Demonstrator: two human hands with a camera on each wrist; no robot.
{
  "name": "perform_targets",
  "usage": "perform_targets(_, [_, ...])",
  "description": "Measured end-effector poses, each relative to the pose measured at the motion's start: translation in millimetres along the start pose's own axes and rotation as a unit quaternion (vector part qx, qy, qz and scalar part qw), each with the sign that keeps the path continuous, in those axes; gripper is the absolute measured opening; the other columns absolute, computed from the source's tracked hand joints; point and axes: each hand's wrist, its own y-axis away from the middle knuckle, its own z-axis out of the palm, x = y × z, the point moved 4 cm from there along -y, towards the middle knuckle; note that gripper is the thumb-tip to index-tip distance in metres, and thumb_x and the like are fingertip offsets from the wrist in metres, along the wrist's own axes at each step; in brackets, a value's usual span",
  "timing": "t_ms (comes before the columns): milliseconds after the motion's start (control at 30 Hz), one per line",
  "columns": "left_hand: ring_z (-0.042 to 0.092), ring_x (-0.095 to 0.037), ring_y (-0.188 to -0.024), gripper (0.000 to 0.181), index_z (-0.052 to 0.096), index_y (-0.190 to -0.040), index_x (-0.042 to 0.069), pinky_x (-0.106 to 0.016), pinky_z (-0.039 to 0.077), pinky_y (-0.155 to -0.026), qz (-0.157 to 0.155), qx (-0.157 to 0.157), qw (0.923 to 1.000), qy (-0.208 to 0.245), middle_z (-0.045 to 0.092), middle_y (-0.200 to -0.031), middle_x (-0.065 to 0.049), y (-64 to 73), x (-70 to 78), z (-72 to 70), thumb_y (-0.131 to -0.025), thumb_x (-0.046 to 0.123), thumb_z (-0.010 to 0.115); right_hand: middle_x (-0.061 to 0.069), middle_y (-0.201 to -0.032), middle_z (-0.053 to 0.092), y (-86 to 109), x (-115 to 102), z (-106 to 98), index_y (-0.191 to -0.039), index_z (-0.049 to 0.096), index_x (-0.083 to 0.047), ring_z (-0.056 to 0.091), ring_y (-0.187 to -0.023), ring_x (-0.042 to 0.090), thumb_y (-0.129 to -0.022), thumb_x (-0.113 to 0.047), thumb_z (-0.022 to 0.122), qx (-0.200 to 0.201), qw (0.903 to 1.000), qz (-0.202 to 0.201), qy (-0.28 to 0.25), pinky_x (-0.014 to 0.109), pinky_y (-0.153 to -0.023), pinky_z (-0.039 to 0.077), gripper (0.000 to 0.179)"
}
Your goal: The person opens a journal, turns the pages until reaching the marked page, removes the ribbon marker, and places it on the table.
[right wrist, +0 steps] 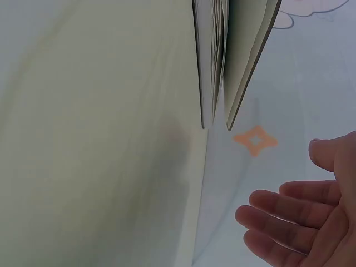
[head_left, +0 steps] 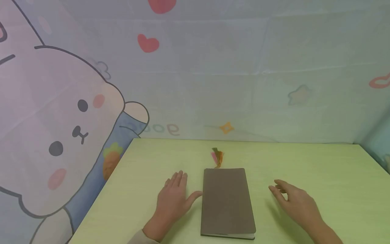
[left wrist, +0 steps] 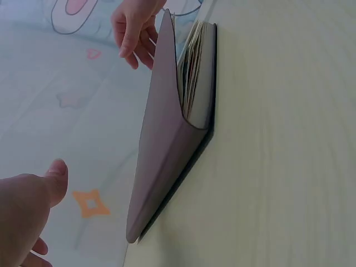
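Observation:
A notebook with a plain brown cover (head_left: 226,203) lies on the table between the two hands. The wrist views show its front cover (left wrist: 161,94) standing a little away from the uneven pages (right wrist: 217,55). To the notebook's left is my left hand (head_left: 172,200), palm down with fingers straight and the thumb pointing out to the notebook's left edge. My right hand (head_left: 297,203) hovers off to the right, apart from the notebook, its fingers loosely bent and holding nothing. Pink, green and orange tassels (head_left: 218,157) stick out past the notebook's top edge.
The light yellow-green table (head_left: 131,189) reaches back to a hanging cloth (head_left: 213,84) printed with a large rabbit, hearts and stars. The table's far edge meets this cloth just beyond the tassels.

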Motion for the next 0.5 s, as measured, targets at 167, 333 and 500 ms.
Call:
perform_targets(167, [0.059, -0.032, -0.106, 0.070, 0.061, -0.114, -0.002, -0.044, 0.051, -0.084, 0.052, 0.057, 0.9970, -0.006, 0.062, -0.115, -0.019, 2.5, 10.0, -0.1, -0.077, 0.058, 0.065, 0.002, -0.096, 0.069, 0.3, -6, 4, -0.118, 0.061, -0.007, 0.062, -0.072, 0.017, -0.093, -0.043, 0.052, -0.010, 0.9999, -0.005, -0.013, 0.035, -0.055, 0.048, 0.045])
perform_targets(333, [0.061, -0.029, -0.103, 0.065, 0.063, -0.112, -0.002, -0.038, 0.052, -0.082, 0.102, 0.071, 0.9922, -0.008, 0.063, -0.113, -0.016, 5.9, 22.9, 1.6, -0.078, 0.054, 0.066, -0.002, -0.092, 0.069, 0.5, -15, 7, -0.114, 0.065, -0.007, 0.063, -0.074, 0.016, -0.093, -0.040, 0.055, -0.016, 0.9996, -0.018, -0.017, 0.032, -0.055, 0.049, 0.040])
perform_targets(500, [0.059, -0.023, -0.108, 0.059, 0.062, -0.115, 0.000, -0.034, 0.048, -0.090, 0.143, 0.009, 0.9897, -0.008, 0.062, -0.117, -0.012, 10.3, 34.4, 10.8, -0.087, 0.052, 0.057, -0.005, -0.087, 0.068, 0.0, -19, 14, -0.111, 0.066, -0.006, 0.062, -0.073, 0.013, -0.092, -0.034, 0.058, -0.029, 0.9989, -0.026, -0.027, 0.028, -0.055, 0.049, 0.036])
